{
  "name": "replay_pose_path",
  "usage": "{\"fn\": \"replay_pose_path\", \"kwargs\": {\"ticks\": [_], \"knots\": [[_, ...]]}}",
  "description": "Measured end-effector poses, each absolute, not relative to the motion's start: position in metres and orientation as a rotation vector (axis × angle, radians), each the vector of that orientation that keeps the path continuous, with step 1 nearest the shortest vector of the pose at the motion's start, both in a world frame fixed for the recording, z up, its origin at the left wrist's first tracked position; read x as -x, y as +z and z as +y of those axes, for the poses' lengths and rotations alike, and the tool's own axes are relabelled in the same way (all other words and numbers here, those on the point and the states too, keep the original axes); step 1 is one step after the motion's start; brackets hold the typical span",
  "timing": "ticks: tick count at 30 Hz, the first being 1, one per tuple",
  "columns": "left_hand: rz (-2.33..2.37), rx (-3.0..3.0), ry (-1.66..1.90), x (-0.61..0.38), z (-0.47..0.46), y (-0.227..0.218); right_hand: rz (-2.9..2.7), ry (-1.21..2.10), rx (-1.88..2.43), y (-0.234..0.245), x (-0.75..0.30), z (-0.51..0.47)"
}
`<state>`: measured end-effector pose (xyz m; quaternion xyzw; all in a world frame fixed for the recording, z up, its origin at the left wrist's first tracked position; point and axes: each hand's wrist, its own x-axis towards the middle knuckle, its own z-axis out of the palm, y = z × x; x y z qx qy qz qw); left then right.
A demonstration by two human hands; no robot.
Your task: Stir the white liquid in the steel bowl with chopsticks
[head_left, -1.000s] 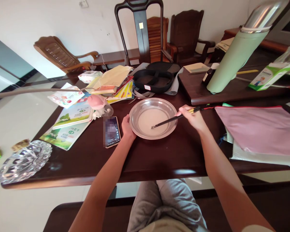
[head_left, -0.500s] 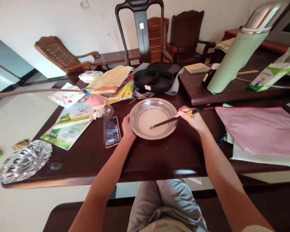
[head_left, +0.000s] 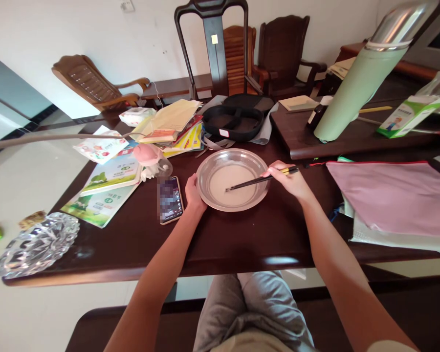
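Sitting on the dark table [head_left: 238, 239], the round metal bowl [head_left: 234, 208] lies directly between the two hands, holding a pale, cloudy content [head_left: 229, 175]. At its left side, the left hand [head_left: 195, 194] cups the rim. Opposite, the right hand [head_left: 286, 179] grips a pair of black chopsticks [head_left: 247, 184] just at the right rim. Their long axis slants leftward and slightly toward the person, reaching past the bowl's middle; the tips lie nearer the left hand, though how deep they dip cannot be told.
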<state>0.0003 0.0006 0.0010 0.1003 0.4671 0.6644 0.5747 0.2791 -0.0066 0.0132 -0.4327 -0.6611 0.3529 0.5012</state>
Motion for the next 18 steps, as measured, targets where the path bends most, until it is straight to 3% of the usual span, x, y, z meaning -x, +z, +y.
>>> {"fn": "replay_pose_path", "kwargs": {"ticks": [5,12,18], "knots": [[1.068,-0.24,1.55,0.0,0.0,0.001,-1.493,0.679,1.112,0.012,-0.287,-0.005],[1.053,-0.286,1.544,-0.002,-0.001,0.0,-1.529,0.812,1.077,0.016,-0.286,-0.007],[1.045,-0.28,1.547,-0.002,-0.001,-0.001,-1.525,0.672,1.123,0.015,-0.285,-0.005]]}}
